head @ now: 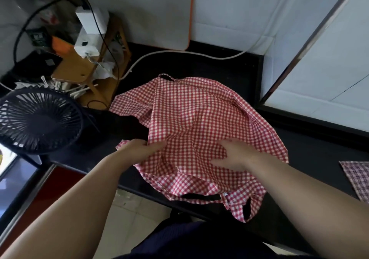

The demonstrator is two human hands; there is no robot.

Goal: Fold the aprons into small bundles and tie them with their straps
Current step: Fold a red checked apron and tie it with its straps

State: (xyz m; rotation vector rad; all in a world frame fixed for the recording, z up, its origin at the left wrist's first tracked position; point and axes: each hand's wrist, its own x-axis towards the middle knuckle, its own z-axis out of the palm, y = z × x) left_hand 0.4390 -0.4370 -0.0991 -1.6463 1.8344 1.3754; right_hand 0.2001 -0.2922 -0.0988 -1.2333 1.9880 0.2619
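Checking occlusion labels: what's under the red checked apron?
Black counter shows around the apron; left hand grips its edge, right hand rests on top. Anything beneath the cloth is hidden.

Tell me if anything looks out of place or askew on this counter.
The red checked apron lies rumpled, not flat, and its near edge with a strap loop hangs over the black counter at the front. A white cable trails across the counter behind it.

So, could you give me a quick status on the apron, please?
Left hand pinches apron edge; right hand rests on it. Apron crumpled, not bundled. Fan close at left.
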